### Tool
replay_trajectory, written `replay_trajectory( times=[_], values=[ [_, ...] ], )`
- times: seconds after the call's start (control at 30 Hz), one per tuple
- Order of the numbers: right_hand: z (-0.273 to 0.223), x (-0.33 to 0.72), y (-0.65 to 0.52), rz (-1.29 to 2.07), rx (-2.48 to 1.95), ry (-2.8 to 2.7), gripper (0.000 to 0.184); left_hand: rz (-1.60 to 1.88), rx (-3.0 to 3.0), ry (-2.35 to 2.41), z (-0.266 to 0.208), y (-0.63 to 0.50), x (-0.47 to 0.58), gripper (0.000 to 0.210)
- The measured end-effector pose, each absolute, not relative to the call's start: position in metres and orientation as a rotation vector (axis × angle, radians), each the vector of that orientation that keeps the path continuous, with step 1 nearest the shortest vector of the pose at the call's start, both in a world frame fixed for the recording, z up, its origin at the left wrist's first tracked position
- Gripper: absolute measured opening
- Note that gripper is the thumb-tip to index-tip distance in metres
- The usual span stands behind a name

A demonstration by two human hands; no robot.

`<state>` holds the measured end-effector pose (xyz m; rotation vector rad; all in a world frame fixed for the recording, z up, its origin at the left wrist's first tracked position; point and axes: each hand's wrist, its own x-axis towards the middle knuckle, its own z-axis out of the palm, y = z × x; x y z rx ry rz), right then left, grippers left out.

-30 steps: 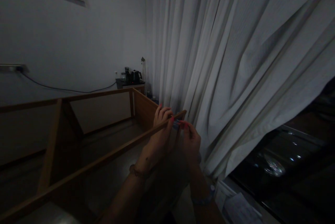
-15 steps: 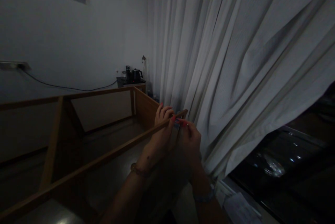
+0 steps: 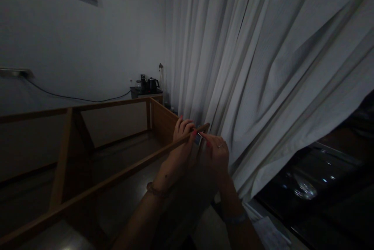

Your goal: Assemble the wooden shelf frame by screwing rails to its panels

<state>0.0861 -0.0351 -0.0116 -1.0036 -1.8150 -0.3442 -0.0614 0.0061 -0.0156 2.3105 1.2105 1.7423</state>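
A wooden frame (image 3: 122, 176) with open compartments runs from the lower left towards the middle. My left hand (image 3: 178, 152) is closed round its near rail close to the corner, fingers over the far side and thumb on the near side. Against the same rail, my right hand (image 3: 218, 156) has its fingertips pinched together, and what they hold is too small and dark to make out. A small bluish, flat piece (image 3: 198, 139) shows at the rail between the two hands; how it is fixed there I cannot tell.
Long pale curtains (image 3: 233, 67) hang close on the right. Behind the frame, a dark kettle (image 3: 152, 83) stands on a small cabinet (image 3: 146, 92). A black cable (image 3: 76, 98) runs along the wall. Papers (image 3: 270, 232) lie low at the right, beside dark glass (image 3: 318, 176).
My right hand has shifted slightly right and turned, so its ring now shows and more of the bluish piece is visible. My left hand stays on the rail.
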Motion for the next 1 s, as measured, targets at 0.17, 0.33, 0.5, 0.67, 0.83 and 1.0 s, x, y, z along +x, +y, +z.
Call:
replay_trajectory(
  times=[0.17,0.33,0.5,0.67,0.83,1.0],
  values=[
    [0.000,0.091,-0.040,-0.421,-1.203,-1.808,0.040,1.742,2.328,1.202,-0.014,0.005,-0.062,0.020],
    [0.001,0.087,-0.038,0.179,-1.148,-1.674,0.055,1.773,2.352,1.148,-0.015,0.006,-0.062,0.022],
    [-0.003,0.081,-0.033,0.739,-0.995,-1.480,0.059,1.763,2.303,1.197,-0.014,0.004,-0.062,0.023],
    [-0.009,0.081,-0.027,0.643,-0.918,-1.349,0.045,1.765,2.292,1.175,-0.013,0.003,-0.061,0.022],
    [-0.010,0.093,-0.022,0.125,-0.961,-1.440,0.036,1.738,2.261,1.221,-0.013,0.002,-0.060,0.023],
    [-0.007,0.105,-0.024,-0.188,-1.008,-1.577,0.042,1.732,2.278,1.227,-0.013,0.003,-0.060,0.023]
  ],
)
